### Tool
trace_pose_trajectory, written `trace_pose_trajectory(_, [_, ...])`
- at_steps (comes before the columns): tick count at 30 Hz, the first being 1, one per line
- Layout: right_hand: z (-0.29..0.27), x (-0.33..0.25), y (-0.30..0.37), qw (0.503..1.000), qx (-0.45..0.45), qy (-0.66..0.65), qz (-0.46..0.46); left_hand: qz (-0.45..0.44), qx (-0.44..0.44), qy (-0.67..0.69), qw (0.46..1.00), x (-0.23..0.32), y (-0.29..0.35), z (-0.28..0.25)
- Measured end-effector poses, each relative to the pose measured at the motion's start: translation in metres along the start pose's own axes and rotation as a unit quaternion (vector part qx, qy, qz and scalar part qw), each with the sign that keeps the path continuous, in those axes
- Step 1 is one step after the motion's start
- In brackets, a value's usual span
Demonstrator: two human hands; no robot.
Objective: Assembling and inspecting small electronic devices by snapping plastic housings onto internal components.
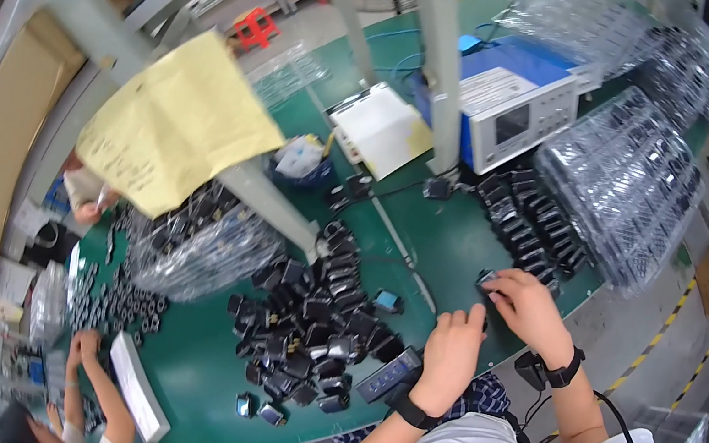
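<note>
My right hand (530,312) pinches a small black watch-like device (487,280) at its fingertips, above the green table. Just left of it and nearer me, my left hand (451,353) is closed with its fingers curled; what they hold, if anything, is hidden. Beside my left wrist lies a flat grey-blue box with a row of ports (388,375). A large heap of similar black devices (309,335) spreads to the left. One device with a light blue face (387,301) lies apart, near the heap's right side.
Beyond my right hand stand rows of black devices (531,222). Clear plastic trays (624,185) are stacked at the right edge, next to a blue-and-white instrument (518,122). A metal post with yellow paper (184,125) crosses the left. A co-worker's hands (84,348) work at far left.
</note>
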State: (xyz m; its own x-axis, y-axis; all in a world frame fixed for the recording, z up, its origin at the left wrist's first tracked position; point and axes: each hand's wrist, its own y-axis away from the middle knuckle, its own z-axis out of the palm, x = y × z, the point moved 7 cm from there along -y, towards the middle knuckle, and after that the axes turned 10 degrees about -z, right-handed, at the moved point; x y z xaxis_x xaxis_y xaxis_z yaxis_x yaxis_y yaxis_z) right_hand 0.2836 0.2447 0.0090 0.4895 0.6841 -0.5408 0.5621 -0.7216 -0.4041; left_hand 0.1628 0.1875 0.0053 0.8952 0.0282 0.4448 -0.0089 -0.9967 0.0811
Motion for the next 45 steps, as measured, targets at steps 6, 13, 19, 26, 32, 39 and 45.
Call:
trace_pose_trajectory(6, [0.007, -0.01, -0.021, 0.985, -0.1, 0.12, 0.066, 0.017, 0.095, 0.148, 0.984, -0.01, 0.066, -0.074])
trace_pose_trajectory(13, [0.021, -0.027, -0.028, 0.991, -0.098, 0.088, 0.011, -0.305, 0.125, 0.442, 0.834, -0.157, 0.149, -0.051])
trace_pose_trajectory(19, [0.027, -0.034, -0.038, 0.992, -0.117, 0.039, -0.04, -0.323, 0.119, 0.461, 0.818, -0.163, 0.159, -0.037])
trace_pose_trajectory(26, [0.033, -0.026, -0.046, 0.978, -0.141, 0.151, 0.029, -0.305, 0.119, 0.398, 0.857, -0.152, 0.142, -0.052])
trace_pose_trajectory(32, [0.03, -0.078, -0.044, 0.97, -0.113, -0.214, 0.017, -0.289, 0.121, 0.318, 0.895, -0.144, 0.132, -0.067])
trace_pose_trajectory(39, [0.082, -0.12, -0.036, 0.908, -0.322, -0.219, -0.155, -0.285, 0.126, 0.28, 0.908, -0.141, 0.128, -0.069])
trace_pose_trajectory(45, [0.09, -0.143, -0.039, 0.898, -0.336, -0.165, -0.231, -0.276, 0.099, 0.274, 0.916, -0.141, 0.127, -0.068])
